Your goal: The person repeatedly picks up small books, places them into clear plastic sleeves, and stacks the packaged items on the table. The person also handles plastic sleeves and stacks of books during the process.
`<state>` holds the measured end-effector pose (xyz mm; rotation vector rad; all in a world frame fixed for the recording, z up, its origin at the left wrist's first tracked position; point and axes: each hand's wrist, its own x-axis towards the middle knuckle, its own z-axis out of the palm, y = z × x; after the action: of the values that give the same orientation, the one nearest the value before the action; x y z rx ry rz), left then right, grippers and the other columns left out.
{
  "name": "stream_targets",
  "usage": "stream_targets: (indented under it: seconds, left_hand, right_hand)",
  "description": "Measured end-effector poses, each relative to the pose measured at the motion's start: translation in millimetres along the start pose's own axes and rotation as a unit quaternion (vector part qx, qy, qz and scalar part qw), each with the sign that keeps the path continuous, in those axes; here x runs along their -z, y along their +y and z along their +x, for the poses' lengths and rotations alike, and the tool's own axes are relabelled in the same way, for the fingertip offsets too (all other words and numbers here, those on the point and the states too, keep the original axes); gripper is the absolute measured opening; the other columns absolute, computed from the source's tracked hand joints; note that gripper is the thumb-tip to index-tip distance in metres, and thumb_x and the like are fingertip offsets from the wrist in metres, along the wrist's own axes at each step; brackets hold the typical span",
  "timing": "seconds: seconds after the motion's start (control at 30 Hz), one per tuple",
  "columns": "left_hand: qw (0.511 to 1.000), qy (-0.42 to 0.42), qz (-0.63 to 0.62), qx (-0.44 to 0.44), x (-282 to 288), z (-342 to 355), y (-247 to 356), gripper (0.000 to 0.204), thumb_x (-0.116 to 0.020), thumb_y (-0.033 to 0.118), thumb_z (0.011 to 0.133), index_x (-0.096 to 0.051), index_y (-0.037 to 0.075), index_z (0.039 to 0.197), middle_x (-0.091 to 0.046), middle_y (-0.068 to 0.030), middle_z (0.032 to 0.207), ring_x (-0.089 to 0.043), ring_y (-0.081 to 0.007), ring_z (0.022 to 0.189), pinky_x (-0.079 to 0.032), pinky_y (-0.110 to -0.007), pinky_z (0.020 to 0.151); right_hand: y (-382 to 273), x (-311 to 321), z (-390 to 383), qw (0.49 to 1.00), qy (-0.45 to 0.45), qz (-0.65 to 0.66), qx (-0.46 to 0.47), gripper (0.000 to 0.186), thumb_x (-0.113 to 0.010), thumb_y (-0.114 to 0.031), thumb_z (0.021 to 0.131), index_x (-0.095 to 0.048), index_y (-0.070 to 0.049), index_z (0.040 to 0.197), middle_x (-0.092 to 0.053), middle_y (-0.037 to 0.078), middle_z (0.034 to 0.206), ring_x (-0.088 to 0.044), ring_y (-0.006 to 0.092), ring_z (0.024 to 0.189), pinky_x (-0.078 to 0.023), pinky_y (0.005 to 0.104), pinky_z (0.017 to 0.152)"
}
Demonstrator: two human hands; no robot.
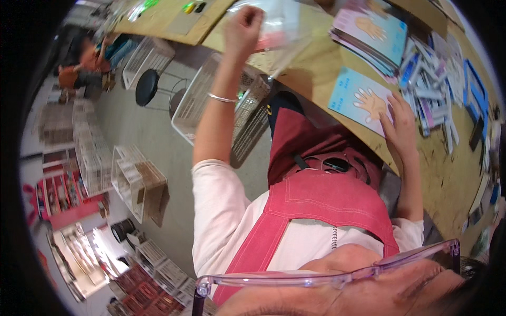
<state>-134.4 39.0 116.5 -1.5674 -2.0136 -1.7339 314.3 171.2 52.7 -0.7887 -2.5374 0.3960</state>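
Observation:
My left hand [243, 30] is raised over the near table edge, fingers curled closed beside clear plastic bags [284, 29] with a pink patch; what it holds is unclear. My right hand [398, 121] grips the right end of a blue-and-pink card [352, 97] printed with an open palm, lying at the table's edge. Above that card sits a stack of similar cards [371, 39]. To the right lies a loose heap of white narrow strips or packets [427, 84].
A wooden table [443, 184] runs along the right. Blue frames [474, 89] lie on it. Below are a white plastic basket [187, 121] and a black stool [145, 88]. More crates [137, 184] stand left; another person [95, 58] is at the upper left.

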Motion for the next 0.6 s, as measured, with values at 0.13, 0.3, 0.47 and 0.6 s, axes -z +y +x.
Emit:
stream_targets:
  seconds: [0.13, 0.3, 0.47, 0.6]
  left_hand:
    - [0.992, -0.04, 0.113, -0.039, 5, 39, 33, 0.024, -0.073, 0.018, 0.1, -0.065, 0.004, 0.119, -0.073, -0.0032, 0.093, -0.064, -0.0115, 0.081, -0.054, -0.029, 0.073]
    - [0.983, 0.003, 0.145, -0.116, 0, 15, 86, 0.011, -0.076, 0.012, 0.098, -0.073, 0.002, 0.101, -0.071, -0.0054, 0.084, -0.061, -0.0108, 0.072, -0.051, -0.028, 0.066]
    - [0.985, -0.106, 0.13, -0.051, -72, -91, 95, 0.013, -0.072, 0.004, 0.089, -0.068, 0.005, 0.101, -0.067, -0.0156, 0.091, -0.067, -0.0391, 0.081, -0.053, -0.045, 0.068]
    - [0.984, -0.134, 0.116, 0.003, -129, -151, 68, 0.018, -0.071, 0.007, 0.09, -0.07, 0.006, 0.108, -0.068, -0.0161, 0.094, -0.067, -0.0394, 0.084, -0.054, -0.048, 0.071]
  right_hand:
    - [-22, -7, 23, 0.998, 0.029, 0.037, 0.043, 0.046, -0.076, -0.019, 0.09, -0.066, 0.001, 0.13, -0.062, 0.024, 0.141, -0.059, 0.0425, 0.128, -0.045, 0.0486, 0.11]
    - [-66, -3, 68, 0.985, 0.034, 0.057, 0.159, 0.044, -0.078, -0.016, 0.087, -0.066, 0.0, 0.127, -0.063, 0.021, 0.139, -0.059, 0.0404, 0.128, -0.046, 0.0487, 0.109]
    - [-29, 3, 21, 0.998, 0.052, 0.032, 0.019, 0.043, -0.077, -0.017, 0.089, -0.067, 0.0, 0.127, -0.063, 0.022, 0.139, -0.059, 0.0415, 0.127, -0.047, 0.0484, 0.108]
    - [-4, 8, -43, 0.975, 0.081, 0.119, -0.171, 0.039, -0.073, -0.014, 0.095, -0.066, 0.001, 0.13, -0.06, 0.021, 0.145, -0.059, 0.0393, 0.13, -0.048, 0.0472, 0.108]
